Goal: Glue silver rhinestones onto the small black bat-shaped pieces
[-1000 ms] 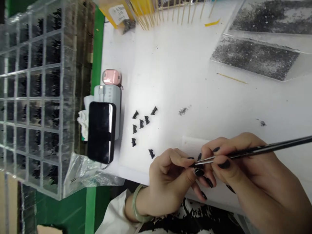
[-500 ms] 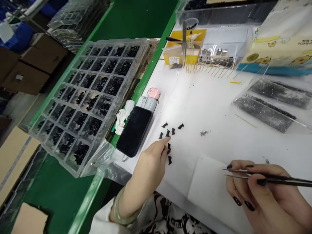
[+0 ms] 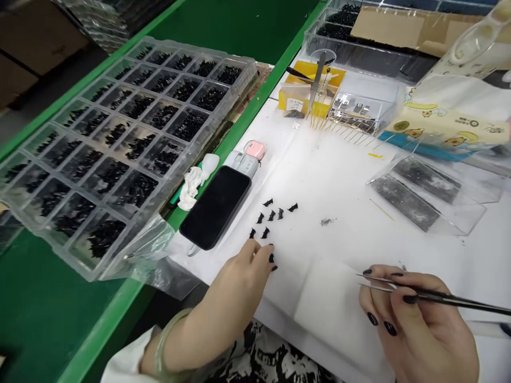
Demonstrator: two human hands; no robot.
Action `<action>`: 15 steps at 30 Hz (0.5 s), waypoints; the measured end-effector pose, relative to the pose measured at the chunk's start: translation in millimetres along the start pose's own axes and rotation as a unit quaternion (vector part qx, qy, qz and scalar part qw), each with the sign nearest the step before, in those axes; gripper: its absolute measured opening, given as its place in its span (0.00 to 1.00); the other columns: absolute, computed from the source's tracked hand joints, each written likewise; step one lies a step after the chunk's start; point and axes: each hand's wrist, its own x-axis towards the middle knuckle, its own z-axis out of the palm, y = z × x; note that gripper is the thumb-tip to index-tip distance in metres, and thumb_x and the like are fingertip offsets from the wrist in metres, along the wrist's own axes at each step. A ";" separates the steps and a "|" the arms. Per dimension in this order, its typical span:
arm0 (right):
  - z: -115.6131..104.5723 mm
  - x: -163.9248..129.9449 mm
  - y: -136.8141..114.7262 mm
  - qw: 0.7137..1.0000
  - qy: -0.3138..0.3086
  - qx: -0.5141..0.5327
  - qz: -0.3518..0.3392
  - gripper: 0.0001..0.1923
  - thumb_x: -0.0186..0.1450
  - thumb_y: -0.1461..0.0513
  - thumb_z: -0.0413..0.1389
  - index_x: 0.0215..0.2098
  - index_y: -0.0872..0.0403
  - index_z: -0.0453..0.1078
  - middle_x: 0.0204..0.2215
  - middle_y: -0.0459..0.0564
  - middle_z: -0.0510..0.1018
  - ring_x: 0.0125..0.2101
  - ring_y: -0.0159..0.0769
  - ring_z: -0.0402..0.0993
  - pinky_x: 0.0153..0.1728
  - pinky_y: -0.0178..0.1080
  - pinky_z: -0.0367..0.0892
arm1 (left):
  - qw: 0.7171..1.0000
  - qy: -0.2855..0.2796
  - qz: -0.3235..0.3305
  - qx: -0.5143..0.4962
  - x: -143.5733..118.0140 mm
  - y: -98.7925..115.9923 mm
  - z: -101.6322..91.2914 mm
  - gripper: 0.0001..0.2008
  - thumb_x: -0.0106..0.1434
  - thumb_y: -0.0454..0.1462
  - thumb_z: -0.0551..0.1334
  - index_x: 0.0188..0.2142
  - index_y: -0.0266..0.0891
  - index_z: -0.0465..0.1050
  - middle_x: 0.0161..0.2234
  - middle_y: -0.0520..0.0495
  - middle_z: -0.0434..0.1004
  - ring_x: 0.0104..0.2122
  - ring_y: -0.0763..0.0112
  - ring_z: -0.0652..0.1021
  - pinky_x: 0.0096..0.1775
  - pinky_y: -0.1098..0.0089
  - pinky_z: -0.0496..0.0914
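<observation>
On the white work surface, my left hand (image 3: 245,274) has its fingers bent together at a small black bat-shaped piece (image 3: 271,258), mostly hidden at the fingertips. Just beyond it lie several more black bat-shaped pieces, one (image 3: 265,232) close to the knuckles and another (image 3: 293,207) farther off. My right hand (image 3: 415,314) is closed around dark tweezers (image 3: 435,296). Their tips point left, slightly apart, with nothing visible between them. Under the tweezers is a white sheet (image 3: 323,292). A small heap of tiny silvery bits (image 3: 327,221) lies between the hands.
A black phone (image 3: 215,207) and a pink case (image 3: 255,149) lie left of the pieces. A compartment tray (image 3: 167,183) of black parts stands beyond the green edge. Thin sticks (image 3: 351,130), a yellow box (image 3: 337,74), a tissue pack (image 3: 451,127) and clear boxes (image 3: 459,226) stand farther back.
The view has shifted. My left hand has drawn back toward me from the group, its index finger now curled. Two bat-shaped pieces now show side by side just beyond it. The tweezers stay in my right hand.
</observation>
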 end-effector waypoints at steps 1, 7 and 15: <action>-1.9 -0.1 -3.4 1.000 0.004 -0.006 -0.012 0.01 0.72 0.62 0.65 0.40 0.50 0.78 0.35 0.52 0.83 0.17 0.26 0.62 0.20 0.37 0.69 | 1.000 -0.002 -0.003 0.002 -2.5 0.8 4.2 0.15 0.72 0.25 0.51 0.50 0.36 0.73 0.38 0.40 0.77 0.29 0.58 0.81 0.24 0.64 0.74; -10.4 4.6 -30.7 0.991 0.058 -0.100 -0.063 0.05 0.70 0.62 0.69 0.40 0.49 0.78 0.39 0.50 0.84 0.26 0.33 0.77 0.25 0.38 0.74 | 0.999 0.024 0.021 -0.001 -12.8 -2.7 12.9 0.15 0.71 0.24 0.51 0.51 0.38 0.69 0.43 0.36 0.78 0.30 0.57 0.81 0.23 0.64 0.72; 13.6 56.1 -23.6 0.948 -0.028 -0.298 -0.109 0.04 0.70 0.61 0.69 0.41 0.48 0.79 0.37 0.48 0.86 0.31 0.37 0.85 0.29 0.35 0.81 | 0.928 -0.009 0.105 -0.356 14.9 19.2 8.3 0.12 0.72 0.25 0.59 0.48 0.43 0.70 0.44 0.44 0.83 0.39 0.67 0.85 0.39 0.73 0.81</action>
